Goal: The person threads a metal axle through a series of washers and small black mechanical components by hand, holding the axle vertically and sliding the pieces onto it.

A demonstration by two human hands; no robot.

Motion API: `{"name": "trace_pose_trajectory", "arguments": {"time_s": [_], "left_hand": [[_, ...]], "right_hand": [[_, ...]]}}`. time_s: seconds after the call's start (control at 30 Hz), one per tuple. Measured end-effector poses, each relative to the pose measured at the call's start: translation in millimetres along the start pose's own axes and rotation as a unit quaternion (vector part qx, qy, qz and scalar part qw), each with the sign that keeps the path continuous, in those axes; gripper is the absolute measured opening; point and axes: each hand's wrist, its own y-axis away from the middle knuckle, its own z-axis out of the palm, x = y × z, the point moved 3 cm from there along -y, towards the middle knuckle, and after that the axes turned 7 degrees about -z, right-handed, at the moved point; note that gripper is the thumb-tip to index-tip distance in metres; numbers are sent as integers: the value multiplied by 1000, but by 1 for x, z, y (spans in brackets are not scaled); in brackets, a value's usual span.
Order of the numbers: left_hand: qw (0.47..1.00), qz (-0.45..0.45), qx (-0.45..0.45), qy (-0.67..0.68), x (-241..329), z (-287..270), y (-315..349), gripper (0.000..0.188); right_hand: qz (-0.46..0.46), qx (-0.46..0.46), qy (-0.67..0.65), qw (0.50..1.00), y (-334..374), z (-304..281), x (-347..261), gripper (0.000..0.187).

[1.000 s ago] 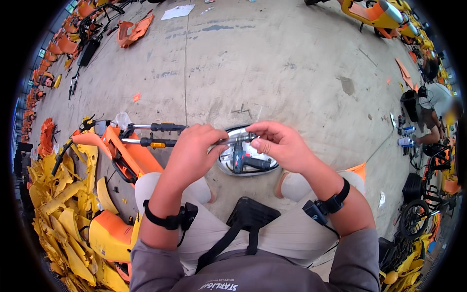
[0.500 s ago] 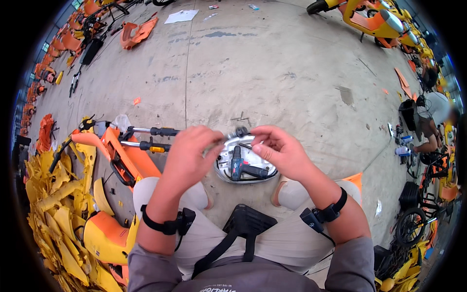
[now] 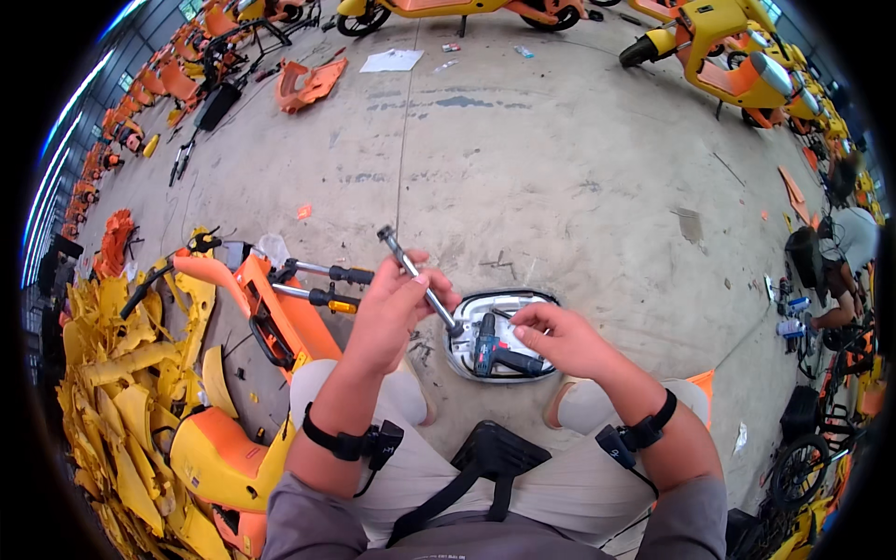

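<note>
Silver tool [image 3: 403,258] has swung to a steep slant; left hand [image 3: 392,313] clasps it mid-shaft, likely for balance, both ends free. Right hand [image 3: 553,334] curls by dark rod [image 3: 501,315], can't tell if gripped. Drill [image 3: 487,349] sits in tray [image 3: 513,301], seemingly for reach.

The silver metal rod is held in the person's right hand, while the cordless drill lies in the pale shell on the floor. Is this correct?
Not quite: in the head view, the silver metal rod is in the left hand, not the right hand. The cordless drill does lie in the pale shell on the floor.
</note>
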Motion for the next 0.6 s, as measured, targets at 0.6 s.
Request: {"name": "trace_pose_trajectory", "arguments": {"time_s": [0.6], "left_hand": [[984,65,-106,-125,-28,24,-2,47]], "right_hand": [[49,-88,-212,972,17,16,-23,30]]}}
